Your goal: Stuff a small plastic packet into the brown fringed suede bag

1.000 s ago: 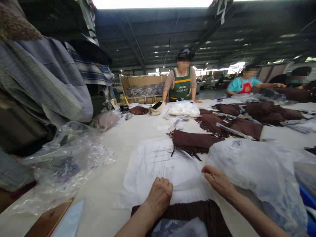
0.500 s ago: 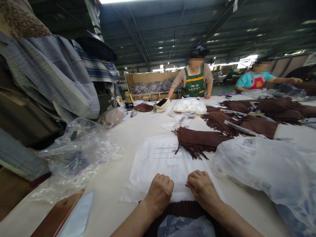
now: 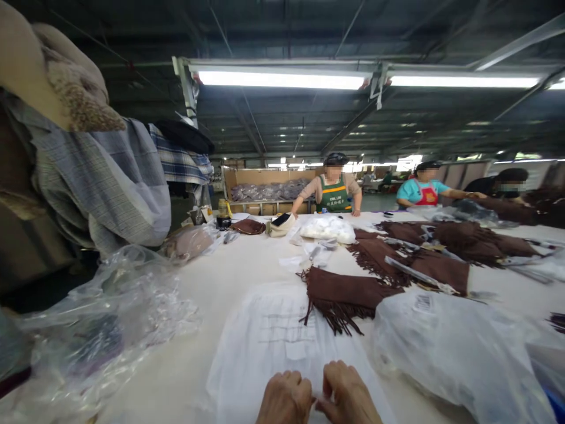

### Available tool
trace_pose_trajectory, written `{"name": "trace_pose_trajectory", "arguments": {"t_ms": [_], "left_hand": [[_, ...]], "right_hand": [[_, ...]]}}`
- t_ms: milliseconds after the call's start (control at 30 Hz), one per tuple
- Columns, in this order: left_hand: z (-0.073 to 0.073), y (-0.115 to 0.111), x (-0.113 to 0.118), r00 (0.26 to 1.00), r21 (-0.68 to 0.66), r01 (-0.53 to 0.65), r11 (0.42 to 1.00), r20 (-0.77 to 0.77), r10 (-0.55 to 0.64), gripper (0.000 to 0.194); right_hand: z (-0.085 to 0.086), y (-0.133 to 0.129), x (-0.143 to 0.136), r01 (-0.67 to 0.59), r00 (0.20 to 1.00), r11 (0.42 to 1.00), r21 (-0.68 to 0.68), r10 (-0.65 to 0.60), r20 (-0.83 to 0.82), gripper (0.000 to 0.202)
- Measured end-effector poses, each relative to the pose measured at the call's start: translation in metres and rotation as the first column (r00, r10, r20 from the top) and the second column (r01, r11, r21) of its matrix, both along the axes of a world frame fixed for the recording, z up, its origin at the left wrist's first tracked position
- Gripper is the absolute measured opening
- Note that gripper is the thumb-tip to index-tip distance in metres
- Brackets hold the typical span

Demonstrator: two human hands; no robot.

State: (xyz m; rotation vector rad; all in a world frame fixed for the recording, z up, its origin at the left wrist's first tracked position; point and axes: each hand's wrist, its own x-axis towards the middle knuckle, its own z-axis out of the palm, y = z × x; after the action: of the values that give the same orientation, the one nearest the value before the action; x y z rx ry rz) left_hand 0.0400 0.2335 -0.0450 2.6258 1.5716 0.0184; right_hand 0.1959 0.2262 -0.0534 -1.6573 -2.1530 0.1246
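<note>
My left hand and my right hand are close together at the bottom of the head view, over the near part of a thin white translucent sheet or bag. Both have curled fingers with the tips pinched inward, nearly meeting. What lies between the fingertips is too small and hidden to make out. Through the white layer a printed paper with table lines shows faintly. On its far right corner rests a dark brown fringed piece.
Clear plastic bags are heaped on the left. A big filled translucent bag bulges on the right. More brown fringed pieces, a white bundle and a jar sit farther back. A co-worker in a green apron stands across the table.
My hands have drawn closer together, their fingertips now nearly meeting. The view has tilted up, so the dark brown cloth below my hands has left the picture. Ceiling lamps have come into view.
</note>
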Motion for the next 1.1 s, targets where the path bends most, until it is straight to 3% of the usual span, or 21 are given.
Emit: {"name": "trace_pose_trajectory", "arguments": {"t_ms": [133,200,300,467,633,867,1000,1100], "left_hand": [[-0.004,0.009,-0.021,0.998,0.018,-0.046,0.999,-0.037,0.047,0.028],[0.0,0.006,-0.037,0.995,0.05,-0.073,0.996,-0.06,0.076,0.031],[0.013,-0.006,-0.055,0.983,0.097,-0.127,0.987,-0.12,0.138,0.036],[0.037,-0.021,-0.066,0.959,0.172,-0.196,0.965,-0.17,0.225,0.036],[0.049,-0.026,-0.078,0.94,0.237,-0.256,0.937,-0.168,0.299,0.032],[0.05,-0.034,-0.111,0.902,0.323,-0.379,0.867,-0.083,0.425,0.029],[0.043,-0.038,-0.115,0.869,0.3,-0.47,0.83,-0.009,0.495,0.021],[0.04,-0.044,-0.113,0.83,0.272,-0.553,0.787,0.1,0.549,0.018]], "right_hand": [[-0.001,0.002,0.007,-0.021,1.0,0.998,-0.056,0.019,-0.021,0.022],[0.001,0.0,0.011,-0.028,1.0,1.0,-0.01,0.028,-0.008,0.016],[0.007,-0.005,0.015,-0.065,0.996,0.991,0.114,0.056,0.073,0.014],[0.011,-0.011,0.017,-0.134,0.978,0.971,0.2,0.097,0.182,0.017],[0.011,-0.014,0.031,-0.193,0.955,0.936,0.296,0.109,0.276,0.027],[0.021,-0.017,0.053,-0.023,0.978,0.946,0.322,-0.045,0.202,0.026],[0.022,-0.007,0.051,0.173,0.984,0.949,0.262,-0.177,-0.011,0.018],[0.021,0.004,0.048,0.306,0.939,0.934,0.184,-0.264,-0.219,0.017]]}}
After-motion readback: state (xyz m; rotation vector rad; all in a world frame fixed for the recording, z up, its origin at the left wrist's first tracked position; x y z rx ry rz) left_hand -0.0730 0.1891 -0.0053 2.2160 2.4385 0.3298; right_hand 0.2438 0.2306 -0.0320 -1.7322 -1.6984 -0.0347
